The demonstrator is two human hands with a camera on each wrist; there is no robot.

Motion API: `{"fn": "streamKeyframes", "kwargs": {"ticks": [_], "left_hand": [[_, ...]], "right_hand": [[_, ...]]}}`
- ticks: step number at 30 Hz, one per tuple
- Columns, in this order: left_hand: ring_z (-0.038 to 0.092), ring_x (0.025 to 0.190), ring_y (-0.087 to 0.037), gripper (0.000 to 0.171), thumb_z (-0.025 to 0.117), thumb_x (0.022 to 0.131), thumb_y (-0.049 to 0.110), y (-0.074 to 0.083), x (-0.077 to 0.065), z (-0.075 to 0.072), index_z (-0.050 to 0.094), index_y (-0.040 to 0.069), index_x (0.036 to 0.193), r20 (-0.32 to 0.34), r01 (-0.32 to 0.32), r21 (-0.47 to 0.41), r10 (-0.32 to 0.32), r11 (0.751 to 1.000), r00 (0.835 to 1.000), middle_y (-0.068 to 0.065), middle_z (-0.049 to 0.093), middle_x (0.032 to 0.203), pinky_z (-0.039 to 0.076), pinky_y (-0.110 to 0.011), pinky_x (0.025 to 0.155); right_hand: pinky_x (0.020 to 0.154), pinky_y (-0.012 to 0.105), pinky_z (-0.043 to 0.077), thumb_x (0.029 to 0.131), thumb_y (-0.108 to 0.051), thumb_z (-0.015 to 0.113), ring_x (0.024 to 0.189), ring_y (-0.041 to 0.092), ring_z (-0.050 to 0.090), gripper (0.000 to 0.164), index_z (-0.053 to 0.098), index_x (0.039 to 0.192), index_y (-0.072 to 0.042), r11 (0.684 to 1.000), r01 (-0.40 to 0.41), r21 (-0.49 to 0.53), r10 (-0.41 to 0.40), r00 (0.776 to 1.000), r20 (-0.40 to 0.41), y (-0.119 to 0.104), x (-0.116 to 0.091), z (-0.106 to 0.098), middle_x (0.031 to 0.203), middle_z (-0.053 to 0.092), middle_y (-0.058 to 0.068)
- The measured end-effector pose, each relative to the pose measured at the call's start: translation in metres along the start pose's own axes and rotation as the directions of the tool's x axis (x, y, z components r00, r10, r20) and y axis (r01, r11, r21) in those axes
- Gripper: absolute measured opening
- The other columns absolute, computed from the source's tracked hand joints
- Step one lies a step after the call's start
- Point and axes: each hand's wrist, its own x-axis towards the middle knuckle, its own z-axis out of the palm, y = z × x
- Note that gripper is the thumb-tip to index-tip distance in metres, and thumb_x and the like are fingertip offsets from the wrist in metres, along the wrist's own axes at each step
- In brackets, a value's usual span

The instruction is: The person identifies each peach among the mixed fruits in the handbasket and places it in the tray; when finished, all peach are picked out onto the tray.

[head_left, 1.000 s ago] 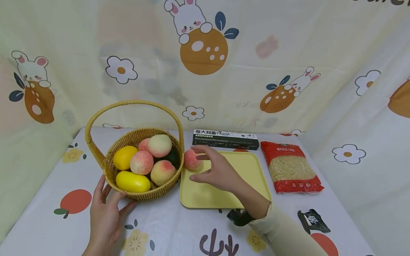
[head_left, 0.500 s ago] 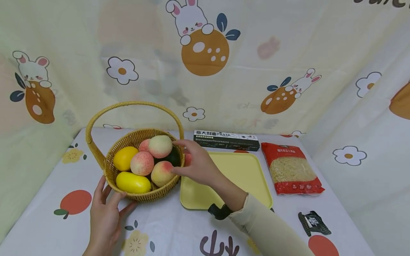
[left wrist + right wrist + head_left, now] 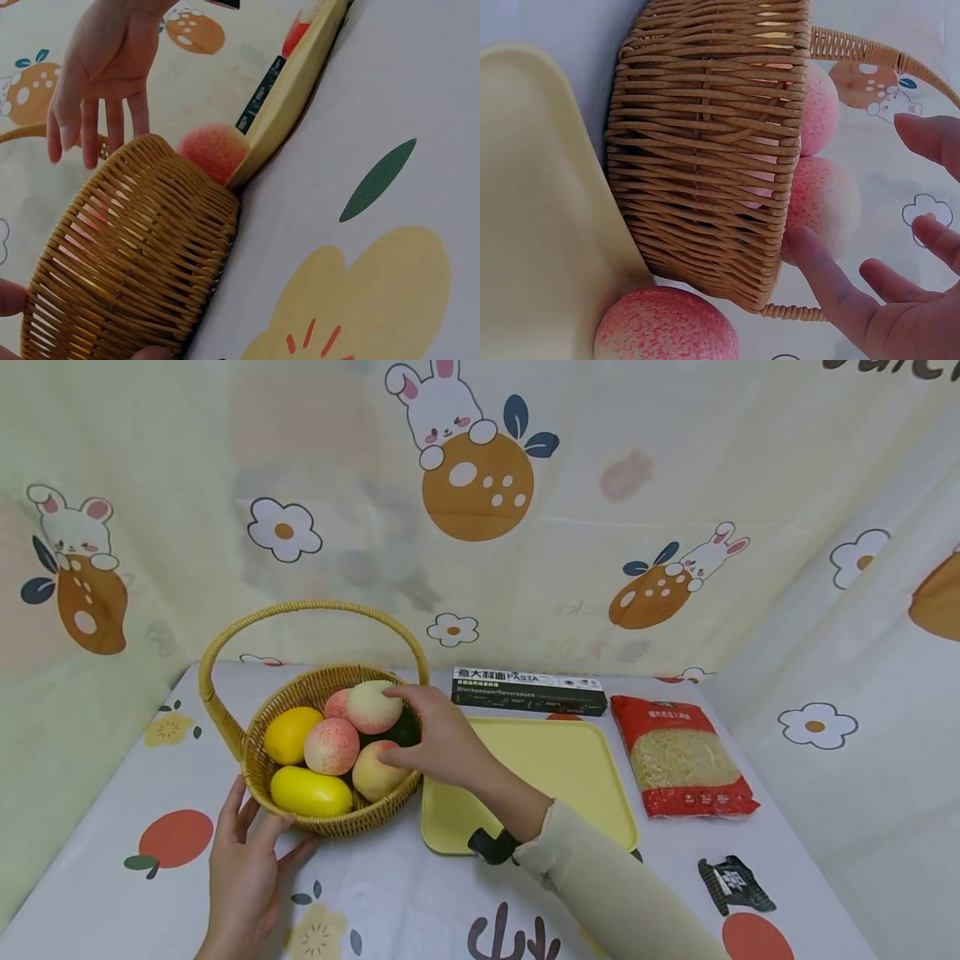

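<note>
A round wicker basket (image 3: pixel 352 820) with a tall handle holds several peaches (image 3: pixel 332 747), a yellow lemon-like fruit (image 3: pixel 293 736), a longer yellow fruit (image 3: pixel 311 792) and a dark green item (image 3: pixel 405 729). My left hand (image 3: pixel 247 860) rests against the basket's front left, thumb by the rim and fingers along the side. Over the right rim reaches my right hand (image 3: pixel 446 735), fingers spread around the pale upper peach (image 3: pixel 821 210) and the lower right one (image 3: pixel 377 771); no grip on either shows. One more peach (image 3: pixel 667 326) lies outside, between basket and yellow tray (image 3: pixel 592 777).
Behind the tray lies a black and white pasta box (image 3: pixel 528 691). To its right are a red bag of noodles (image 3: pixel 684 756) and a small black packet (image 3: pixel 737 883). A patterned cloth (image 3: pixel 360 902) covers the table, and a printed curtain hangs behind.
My right hand has moved left from above the tray's peach to over the basket's right side, now hiding that peach in the head view. My left hand and the basket stay put.
</note>
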Motion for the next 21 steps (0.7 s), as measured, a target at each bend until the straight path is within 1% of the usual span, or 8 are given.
{"fn": "streamKeyframes", "kwargs": {"ticks": [3,6,11,13,15,21], "left_hand": [[0.034,0.153,-0.037,0.087,0.053,0.104,0.010,0.000,0.000,0.000,0.008,0.049,0.167,-0.007,0.003,0.008,-0.003,1.000,1.000,-0.003,0.006,0.180,0.060,-0.054,0.092],[0.034,0.153,-0.037,0.088,0.053,0.104,0.010,0.000,0.000,0.001,0.008,0.049,0.168,-0.014,0.007,0.016,-0.007,1.000,1.000,-0.004,0.006,0.180,0.060,-0.054,0.091],[0.034,0.153,-0.038,0.088,0.053,0.103,0.008,-0.001,0.000,0.001,0.008,0.049,0.168,-0.015,0.009,0.015,-0.009,1.000,1.000,-0.004,0.006,0.180,0.060,-0.055,0.091],[0.034,0.153,-0.038,0.089,0.053,0.103,0.008,-0.001,0.000,0.001,0.008,0.049,0.168,-0.016,0.010,0.016,-0.009,1.000,1.000,-0.004,0.006,0.180,0.060,-0.055,0.092],[0.034,0.153,-0.038,0.089,0.053,0.103,0.008,0.000,0.000,0.000,0.008,0.050,0.167,-0.019,0.010,0.020,-0.010,1.000,1.000,-0.004,0.006,0.180,0.060,-0.055,0.091],[0.034,0.153,-0.038,0.088,0.053,0.103,0.009,0.000,0.000,0.000,0.008,0.049,0.167,-0.011,0.004,0.022,-0.004,1.000,1.000,-0.004,0.006,0.180,0.060,-0.054,0.091]], "right_hand": [[0.124,0.049,0.042,0.087,-0.024,0.085,0.149,0.028,0.045,0.073,0.054,0.153,-0.014,1.000,-0.007,-0.020,0.007,1.000,0.018,-0.003,0.006,0.003,0.159,0.051,0.008],[0.124,0.046,0.043,0.086,-0.025,0.086,0.151,0.027,0.044,0.075,0.053,0.154,-0.016,0.999,-0.010,-0.036,0.011,0.999,0.035,-0.006,0.014,0.006,0.161,0.049,0.007],[0.118,0.040,0.050,0.086,-0.025,0.087,0.146,0.024,0.047,0.076,0.053,0.154,-0.017,0.997,-0.020,-0.080,0.024,0.999,0.049,-0.013,0.027,0.013,0.161,0.048,0.007],[0.117,0.038,0.050,0.087,-0.025,0.087,0.144,0.024,0.048,0.076,0.053,0.154,-0.017,0.995,-0.031,-0.096,0.036,0.998,0.053,-0.016,0.033,0.015,0.160,0.048,0.007],[0.116,0.039,0.051,0.087,-0.025,0.085,0.144,0.024,0.048,0.075,0.053,0.154,-0.019,0.992,-0.050,-0.112,0.057,0.997,0.059,-0.018,0.038,0.017,0.162,0.046,0.007],[0.118,0.045,0.049,0.086,-0.023,0.082,0.146,0.029,0.047,0.078,0.051,0.157,-0.021,0.984,-0.084,-0.160,0.097,0.993,0.072,-0.022,0.050,0.018,0.165,0.042,0.010]]}}
